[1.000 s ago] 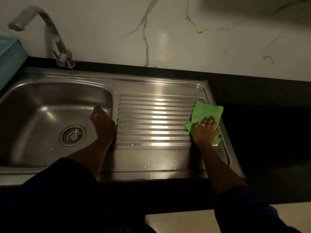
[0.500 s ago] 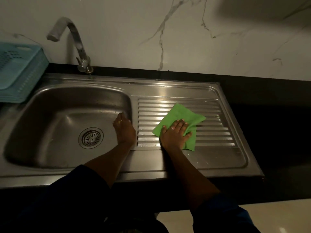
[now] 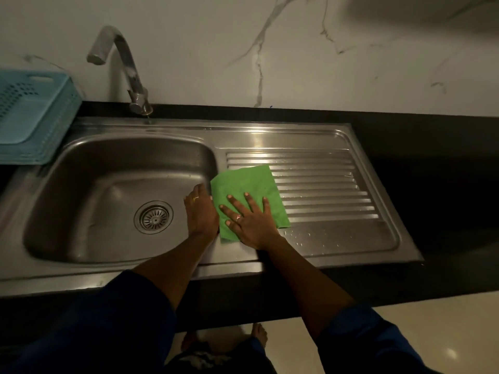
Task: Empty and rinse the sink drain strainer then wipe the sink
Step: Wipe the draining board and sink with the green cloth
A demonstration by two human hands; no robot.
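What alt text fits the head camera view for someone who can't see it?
A right hand presses a green cloth flat on the steel drainboard beside the basin, while the left hand rests on the basin's rim. A strainer sits in the drain; a tap stands behind, a blue basket at left.

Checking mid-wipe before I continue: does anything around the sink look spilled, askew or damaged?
Nothing stands out. The drain strainer sits level in its drain, the green cloth lies flat under the right hand on the drainboard, and only water droplets dot its front.
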